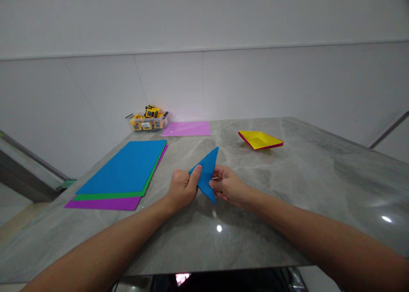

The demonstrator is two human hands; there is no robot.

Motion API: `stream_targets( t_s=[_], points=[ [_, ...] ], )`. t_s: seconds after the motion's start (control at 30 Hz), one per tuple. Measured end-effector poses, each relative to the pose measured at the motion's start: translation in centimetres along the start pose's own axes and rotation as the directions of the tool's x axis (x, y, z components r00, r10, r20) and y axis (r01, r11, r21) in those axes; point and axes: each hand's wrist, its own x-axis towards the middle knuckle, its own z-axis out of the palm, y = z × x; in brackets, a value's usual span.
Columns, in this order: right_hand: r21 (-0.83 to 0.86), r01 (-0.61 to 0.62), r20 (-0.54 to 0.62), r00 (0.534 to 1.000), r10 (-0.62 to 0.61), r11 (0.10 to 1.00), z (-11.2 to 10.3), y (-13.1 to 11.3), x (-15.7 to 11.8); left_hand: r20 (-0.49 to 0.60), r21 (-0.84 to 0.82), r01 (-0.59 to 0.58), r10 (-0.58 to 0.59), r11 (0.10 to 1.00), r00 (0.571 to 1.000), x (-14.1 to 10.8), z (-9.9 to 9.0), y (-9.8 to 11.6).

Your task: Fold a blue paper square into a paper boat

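A folded piece of blue paper [208, 169] with pointed ends is held up between my two hands, over the front middle of the table. My left hand [184, 186] is closed on its left side, thumb lying along the near face and fingers behind. On the right edge, my right hand [226, 184] pinches the paper between thumb and fingers. One point of the paper aims up and away, another down toward me. The fingers behind the paper are partly hidden.
Blue, green and purple sheets [124, 166] lie stacked at left. Farther back are a pink sheet [187, 129] and a clear bin [147, 123] of yellow toy vehicles. Folded yellow and red paper [260, 139] rests at back right. The grey table [303, 185] meets a white wall.
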Motion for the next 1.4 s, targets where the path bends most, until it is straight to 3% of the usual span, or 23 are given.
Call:
stream_targets(
  t_s=[0.2,0.43,0.6,0.7,1.23,1.33,1.4],
  points=[
    [0.000,-0.031,0.107,0.994,0.030,1.000,-0.2,0.3,0.0,-0.064,0.016,0.080,-0.079,0.997,0.995,0.2,-0.1,-0.2],
    [-0.047,-0.064,-0.043,0.997,0.062,0.997,0.4,0.3,0.0,-0.011,0.030,0.037,-0.037,0.999,0.999,0.1,0.1,0.1],
    [-0.036,-0.069,0.081,0.994,0.072,0.997,0.5,0.2,-0.3,-0.093,0.042,0.108,-0.104,0.993,0.990,0.2,-0.1,0.0],
    [-0.031,-0.086,0.085,0.992,0.088,0.996,0.3,0.5,-0.3,-0.123,0.015,0.167,-0.164,0.986,0.979,0.4,-0.2,-0.2],
    [-0.008,0.024,-0.069,0.997,-0.024,1.000,-0.1,0.9,0.3,0.057,-0.021,0.112,-0.111,0.993,0.992,0.3,-0.2,-0.2],
    [-0.011,0.040,-0.085,0.996,-0.041,0.999,0.1,0.7,0.2,0.041,-0.022,0.098,-0.097,0.995,0.994,0.2,-0.2,0.0],
    [0.002,0.016,-0.034,0.999,-0.016,1.000,0.2,0.6,0.2,0.000,-0.013,0.103,-0.103,0.995,0.995,0.2,-0.2,0.1]
  ],
)
